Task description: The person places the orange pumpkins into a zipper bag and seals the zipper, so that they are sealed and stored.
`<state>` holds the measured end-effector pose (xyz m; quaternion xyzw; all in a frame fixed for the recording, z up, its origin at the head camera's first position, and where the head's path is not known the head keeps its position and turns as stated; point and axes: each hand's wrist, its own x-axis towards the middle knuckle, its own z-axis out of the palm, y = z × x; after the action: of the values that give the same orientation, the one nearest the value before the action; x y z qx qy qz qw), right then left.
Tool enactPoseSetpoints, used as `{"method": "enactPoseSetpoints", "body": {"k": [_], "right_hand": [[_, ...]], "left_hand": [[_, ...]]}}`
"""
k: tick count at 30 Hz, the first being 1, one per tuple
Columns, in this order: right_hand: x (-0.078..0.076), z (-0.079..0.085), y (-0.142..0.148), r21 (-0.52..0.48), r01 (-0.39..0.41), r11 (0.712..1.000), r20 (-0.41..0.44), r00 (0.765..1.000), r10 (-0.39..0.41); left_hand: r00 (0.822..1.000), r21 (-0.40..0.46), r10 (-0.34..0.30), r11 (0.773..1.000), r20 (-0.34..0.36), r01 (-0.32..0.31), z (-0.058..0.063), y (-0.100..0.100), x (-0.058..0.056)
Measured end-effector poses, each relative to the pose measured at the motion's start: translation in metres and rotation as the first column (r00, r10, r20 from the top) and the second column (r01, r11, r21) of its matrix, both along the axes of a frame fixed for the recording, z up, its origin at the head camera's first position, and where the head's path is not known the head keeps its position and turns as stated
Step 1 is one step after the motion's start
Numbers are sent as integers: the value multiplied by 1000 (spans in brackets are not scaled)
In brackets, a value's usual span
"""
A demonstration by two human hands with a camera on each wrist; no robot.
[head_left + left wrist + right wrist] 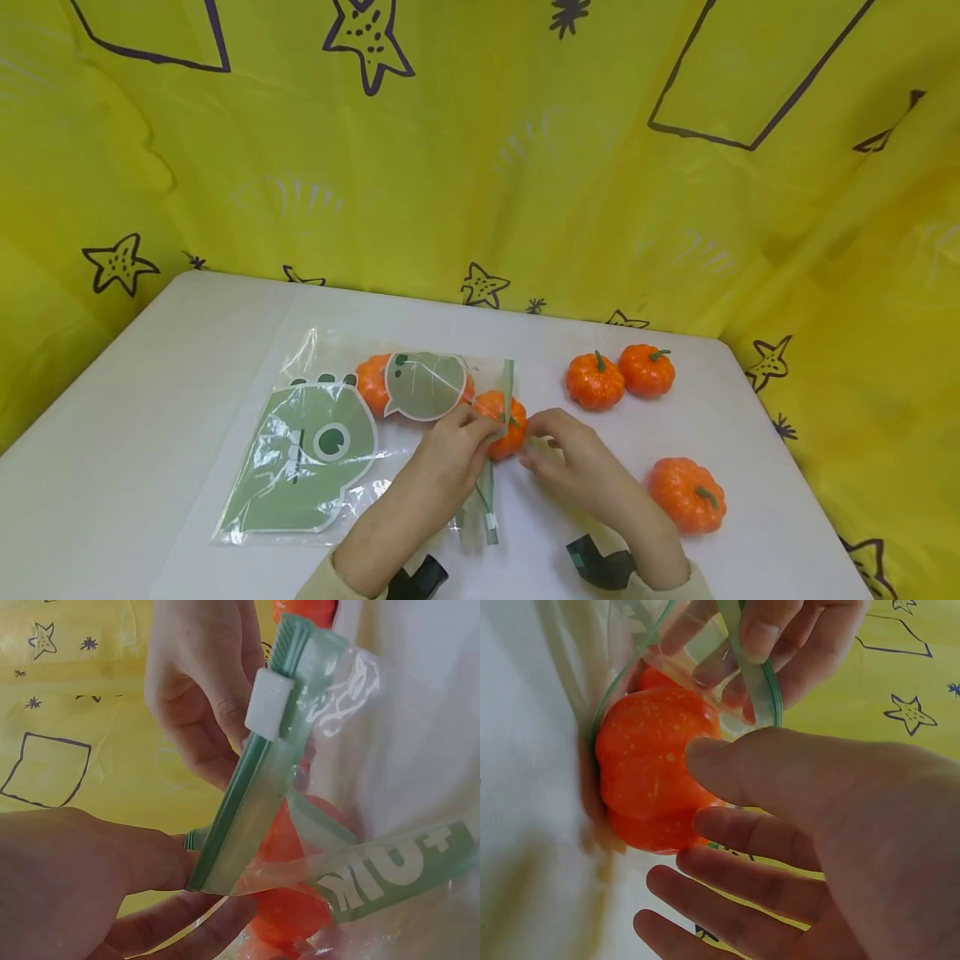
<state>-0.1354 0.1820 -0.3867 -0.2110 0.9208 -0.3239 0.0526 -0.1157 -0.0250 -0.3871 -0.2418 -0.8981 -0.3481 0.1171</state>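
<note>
A clear zip bag [296, 467] with green dinosaur prints lies flat on the table, its mouth facing right. My left hand [446, 454] pinches the upper side of the green-edged mouth between thumb and fingers, lifting it. At that opening sits a small orange pumpkin [656, 772], partly under the film. My right hand [573, 471] is at the pumpkin's right side; in the right wrist view its thumb and forefinger touch it, with the other fingers extended. A white zip slider [268, 705] hangs on the mouth's near end. More orange pumpkin [372, 385] shows inside, partly behind a print.
Two pumpkins stand side by side at the back right, one [595, 381] left of the other [647, 370]. Another pumpkin [687, 495] lies beside my right forearm. A yellow curtain [450, 167] with drawn stars hangs behind the white table [150, 400].
</note>
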Motion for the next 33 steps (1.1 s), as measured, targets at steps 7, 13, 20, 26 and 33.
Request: {"method": "enactPoseSetpoints", "body": {"k": [7,13,20,26,33], "right_hand": [[1,2,-1,10,-62,998,11,998,62],[1,1,1,20,-125,992,-26,992,126],[1,1,3,43,-114,992,28,993,113],[2,3,0,54,-115,992,60,992,111],[4,5,-5,69,-111,991,103,989,104]], "left_hand": [[999,25,-27,999,-31,28,1,0,0],[998,17,-62,998,31,62,2,-2,0],[992,-102,124,987,-3,-124,-3,-1,0],[988,-282,142,952,67,-117,-5,0,1],[984,-330,90,944,153,-35,-4,-1,2]]}}
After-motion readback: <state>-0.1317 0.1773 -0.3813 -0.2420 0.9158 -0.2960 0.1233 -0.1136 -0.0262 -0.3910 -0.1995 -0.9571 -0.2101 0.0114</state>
